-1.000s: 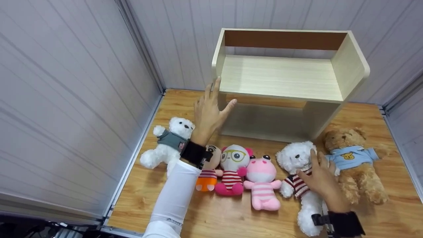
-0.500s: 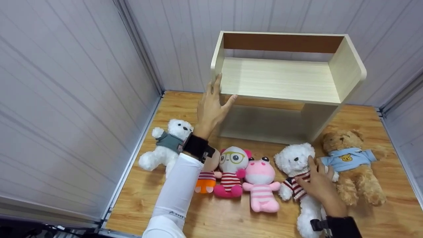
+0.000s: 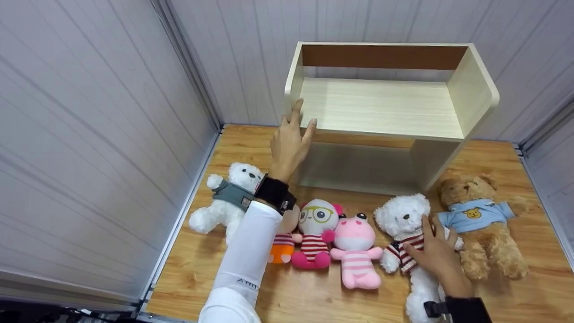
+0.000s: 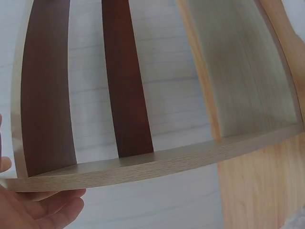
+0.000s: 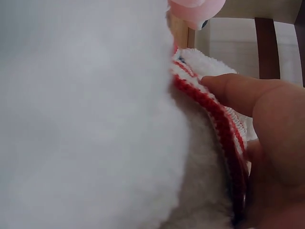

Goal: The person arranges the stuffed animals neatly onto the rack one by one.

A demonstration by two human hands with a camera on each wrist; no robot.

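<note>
My left hand (image 3: 288,141) holds the left side panel of a pale wooden two-tier shelf (image 3: 381,105). In the left wrist view, fingers (image 4: 59,210) lie along the outside of that panel, with a thumb tip on the other side. At the front right, my right hand (image 3: 436,255) grips a white teddy bear (image 3: 400,218) in a red-and-white striped sweater round its body. The right wrist view has the thumb (image 5: 228,88) against the sweater (image 5: 217,112). White fur fills much of that view, and the other fingers are mostly hidden.
A pink frog plush (image 3: 355,233), a panda-like doll with glasses (image 3: 319,217) and a doll in orange shorts (image 3: 281,252) lie before the shelf. A white bear in a green shirt (image 3: 231,193) lies left; a brown bear (image 3: 486,242) lies right. Walls (image 3: 89,148) surround the wooden floor.
My left hand has moved slightly right and up along the shelf's left side, its thumb closer to the panel. The right hand stays on the white teddy bear, nearly unmoved.
</note>
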